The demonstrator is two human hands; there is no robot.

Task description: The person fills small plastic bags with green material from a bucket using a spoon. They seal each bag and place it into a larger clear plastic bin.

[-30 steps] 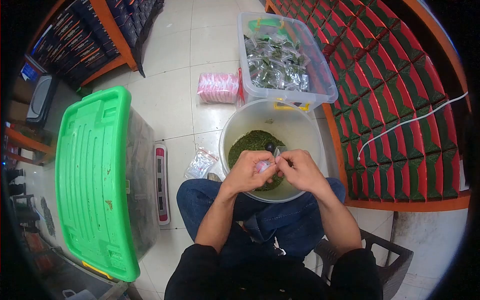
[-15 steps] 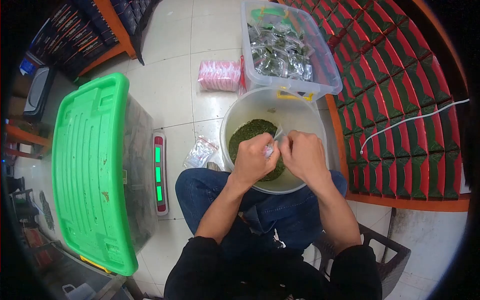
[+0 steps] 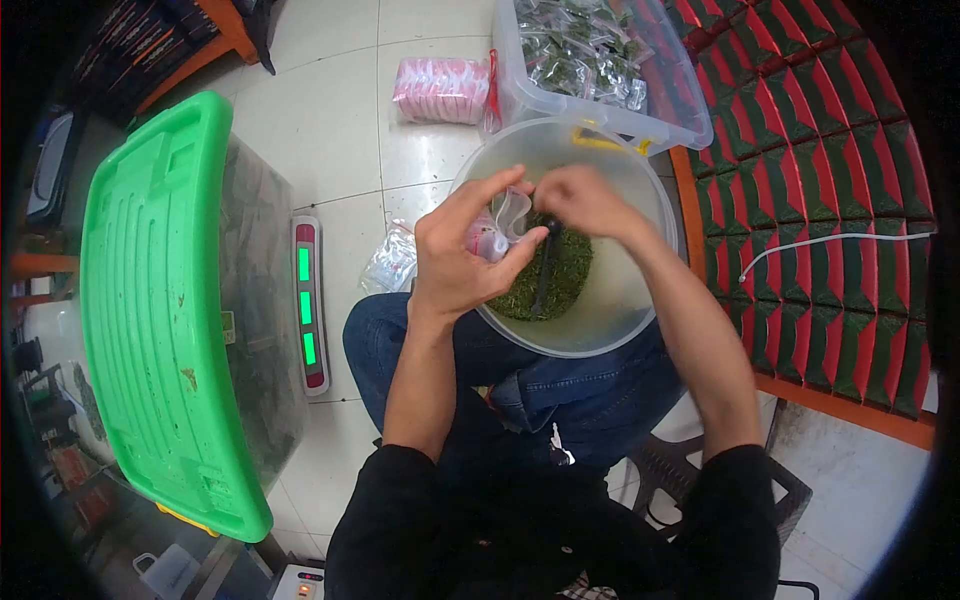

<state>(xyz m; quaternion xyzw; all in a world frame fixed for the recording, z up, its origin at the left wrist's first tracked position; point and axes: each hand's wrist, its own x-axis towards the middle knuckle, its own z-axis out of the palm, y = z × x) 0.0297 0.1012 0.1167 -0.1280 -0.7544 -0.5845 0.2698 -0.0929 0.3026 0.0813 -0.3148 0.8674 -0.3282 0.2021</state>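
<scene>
Pinching a small clear bag (image 3: 513, 211), the left hand (image 3: 455, 250) is closed on it above a tub (image 3: 625, 290). Just beside that grip, the right hand (image 3: 580, 198) is blurred, its hold unclear, near a black utensil (image 3: 544, 275). Beneath both lies shredded green herb (image 3: 572, 272).

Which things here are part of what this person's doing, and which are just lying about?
Seemingly part of the job:
clear plastic bag in the left hand
tub of green leaf bits, below the right hand
dark tool in the leaf bits
probably the filled bags

Apparently just lying about:
green-lidded box
red-and-green boxes
white cable
</scene>
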